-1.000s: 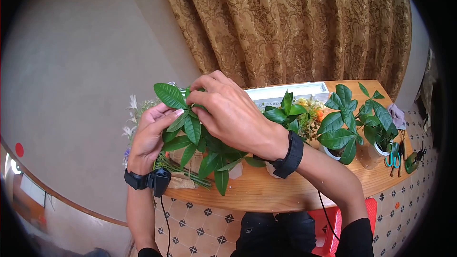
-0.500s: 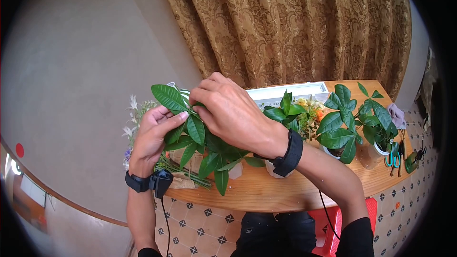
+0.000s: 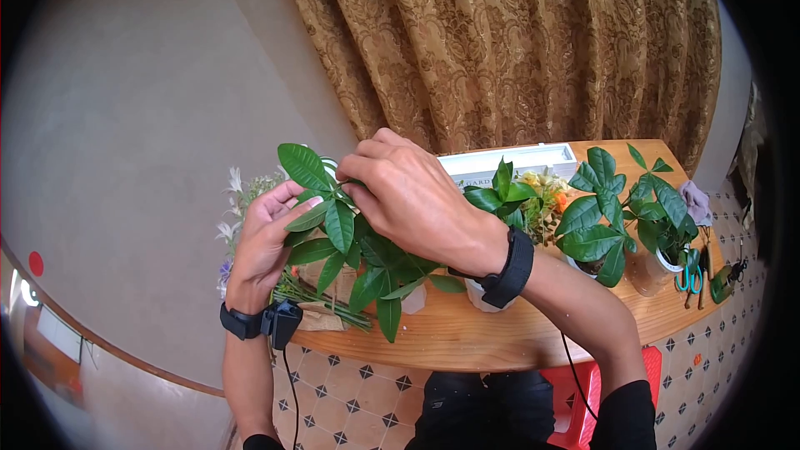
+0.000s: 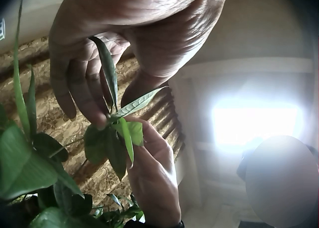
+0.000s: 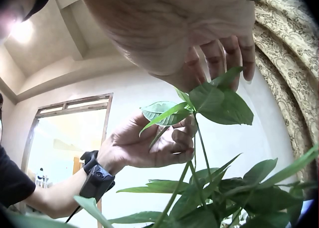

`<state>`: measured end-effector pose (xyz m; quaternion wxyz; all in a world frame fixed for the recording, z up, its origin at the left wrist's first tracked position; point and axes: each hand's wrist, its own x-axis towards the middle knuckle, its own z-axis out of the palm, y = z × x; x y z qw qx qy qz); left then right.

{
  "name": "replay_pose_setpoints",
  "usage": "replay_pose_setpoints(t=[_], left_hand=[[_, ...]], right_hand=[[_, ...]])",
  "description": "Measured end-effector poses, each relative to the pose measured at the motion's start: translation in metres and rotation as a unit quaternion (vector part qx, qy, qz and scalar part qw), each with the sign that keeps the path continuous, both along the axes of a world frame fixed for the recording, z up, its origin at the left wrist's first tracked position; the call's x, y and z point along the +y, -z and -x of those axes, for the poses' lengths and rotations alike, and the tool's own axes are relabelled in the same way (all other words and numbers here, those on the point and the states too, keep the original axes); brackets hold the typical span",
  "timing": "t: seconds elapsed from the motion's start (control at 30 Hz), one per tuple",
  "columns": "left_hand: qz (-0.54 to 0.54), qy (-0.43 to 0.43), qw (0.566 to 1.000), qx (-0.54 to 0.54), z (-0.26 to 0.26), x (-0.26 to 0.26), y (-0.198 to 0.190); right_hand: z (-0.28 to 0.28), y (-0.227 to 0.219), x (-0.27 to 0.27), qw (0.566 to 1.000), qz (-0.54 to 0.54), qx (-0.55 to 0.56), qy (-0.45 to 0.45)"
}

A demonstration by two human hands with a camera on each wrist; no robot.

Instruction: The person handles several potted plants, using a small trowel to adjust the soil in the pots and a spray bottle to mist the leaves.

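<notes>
At the top leaf cluster of a green plant point(image 3: 339, 223), both hands meet in the head view. My left hand point(image 3: 263, 229) pinches the cluster from the left, its thumb on a leaf. From the right, my right hand point(image 3: 421, 204) has its fingers curled at the cluster's centre, pinching it; the fingertips are partly hidden. Seen from the left wrist, the left hand point(image 4: 144, 34) spans the small leaves point(image 4: 117, 143), with the right hand point(image 4: 154, 183) below. Thin stems rise to the leaves point(image 5: 219, 103) in the right wrist view, between the left hand point(image 5: 144, 143) and right hand point(image 5: 174, 34).
On the wooden table point(image 3: 450, 337) stand a white planter box point(image 3: 533, 155), yellow and orange flowers point(image 3: 550, 196) and potted plants point(image 3: 592, 217). Teal scissors point(image 3: 690, 279) lie at the right end. Cut stems on brown paper point(image 3: 321, 317) are at the left, white flowers point(image 3: 235, 179) behind.
The large upper leaf swung left, then back to the right and slightly up. The left hand shifted slightly with it; the right hand moved a little to the right, staying at the cluster.
</notes>
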<state>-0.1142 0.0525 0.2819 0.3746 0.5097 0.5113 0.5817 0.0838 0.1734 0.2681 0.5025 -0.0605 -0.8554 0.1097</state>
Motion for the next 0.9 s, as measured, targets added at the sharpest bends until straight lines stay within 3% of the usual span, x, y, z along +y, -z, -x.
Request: replay_pose_setpoints(t=[0.17,0.23,0.3,0.37,0.4,0.47,0.5,0.57,0.67,0.77,0.9], left_hand=[[-0.011,0.000,1.000,0.009,-0.001,-0.003,0.000],[-0.011,-0.004,1.000,0.005,0.005,-0.004,0.002],[-0.012,-0.008,1.000,0.001,0.006,-0.008,0.004],[-0.056,-0.110,0.991,0.045,-0.001,-0.015,0.007],[-0.055,-0.110,0.991,0.045,-0.008,-0.019,0.009],[-0.171,-0.238,0.939,0.178,-0.024,-0.028,0.011],[-0.171,-0.239,0.939,0.177,-0.024,-0.031,0.011],[-0.237,-0.227,0.853,0.406,-0.022,-0.036,0.011],[-0.200,-0.254,0.815,0.481,-0.039,-0.036,0.007],[-0.208,-0.250,0.813,0.483,-0.037,-0.029,0.010],[-0.238,-0.242,0.798,0.498,-0.041,-0.023,0.008]], right_hand=[[0.000,0.001,-0.001,1.000,-0.008,0.025,-0.010],[-0.002,0.002,-0.005,0.994,-0.036,0.099,-0.031],[-0.006,0.001,-0.010,0.993,-0.046,0.107,-0.036],[-0.012,0.003,-0.015,0.991,-0.056,0.114,-0.040],[-0.015,0.005,-0.016,0.992,-0.058,0.103,-0.031],[-0.018,0.009,-0.018,0.994,-0.060,0.093,-0.022],[-0.019,0.011,-0.018,0.993,-0.072,0.096,-0.013],[-0.020,0.015,-0.022,0.992,-0.084,0.098,-0.006],[-0.020,0.022,-0.030,0.993,-0.107,0.042,0.010],[-0.013,0.029,-0.035,0.989,-0.135,-0.030,0.047],[-0.008,0.031,-0.035,0.977,-0.185,-0.041,0.097]])
